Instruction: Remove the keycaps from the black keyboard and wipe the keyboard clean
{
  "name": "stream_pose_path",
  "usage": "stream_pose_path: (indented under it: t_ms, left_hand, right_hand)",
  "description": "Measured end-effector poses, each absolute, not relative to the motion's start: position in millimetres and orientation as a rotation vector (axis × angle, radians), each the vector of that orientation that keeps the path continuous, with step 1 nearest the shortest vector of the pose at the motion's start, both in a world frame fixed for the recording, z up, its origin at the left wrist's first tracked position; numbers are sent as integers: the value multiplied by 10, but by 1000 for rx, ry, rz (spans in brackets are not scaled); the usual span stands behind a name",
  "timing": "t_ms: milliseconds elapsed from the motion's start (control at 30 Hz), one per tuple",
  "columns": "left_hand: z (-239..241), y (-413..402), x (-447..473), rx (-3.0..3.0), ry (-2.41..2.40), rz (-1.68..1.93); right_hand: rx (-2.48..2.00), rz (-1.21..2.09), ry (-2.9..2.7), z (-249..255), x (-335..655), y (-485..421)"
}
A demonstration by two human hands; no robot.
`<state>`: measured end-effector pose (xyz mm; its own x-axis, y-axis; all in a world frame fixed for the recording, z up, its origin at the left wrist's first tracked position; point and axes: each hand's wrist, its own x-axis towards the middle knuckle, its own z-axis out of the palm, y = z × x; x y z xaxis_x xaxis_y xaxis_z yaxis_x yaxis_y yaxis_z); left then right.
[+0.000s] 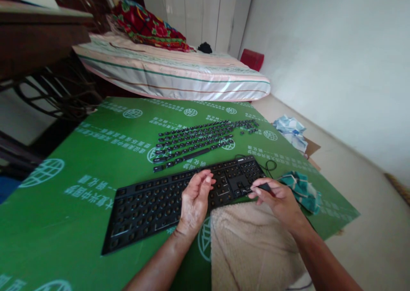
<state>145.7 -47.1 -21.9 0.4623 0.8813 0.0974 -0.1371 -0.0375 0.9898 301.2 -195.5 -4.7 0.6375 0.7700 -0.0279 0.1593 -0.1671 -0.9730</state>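
Observation:
A black keyboard with its keycaps off lies slantwise on the green board, its bare key sockets showing. Over its middle, my left hand has thumb and fingers pressed together; whatever they may hold is hidden. My right hand is closed around a small black-handled tool above the keyboard's right end, by the arrow keys. The tool's tip is too small to make out. Behind the keyboard, loose black keycaps lie in several rows, with a denser cluster at the right.
A beige cloth lies at the board's near edge, below my right hand. A green checked cloth and the keyboard's cable are to the right. The green board reaches toward a bed; a wooden table stands left.

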Motion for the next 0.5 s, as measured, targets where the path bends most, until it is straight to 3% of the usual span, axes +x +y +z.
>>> stream_pose_path:
  t_ms: [500]
  left_hand:
    - [-399, -416, 1459, 1665, 647, 925]
  right_hand:
    - [-1785, 639, -760, 4, 2865, -1758]
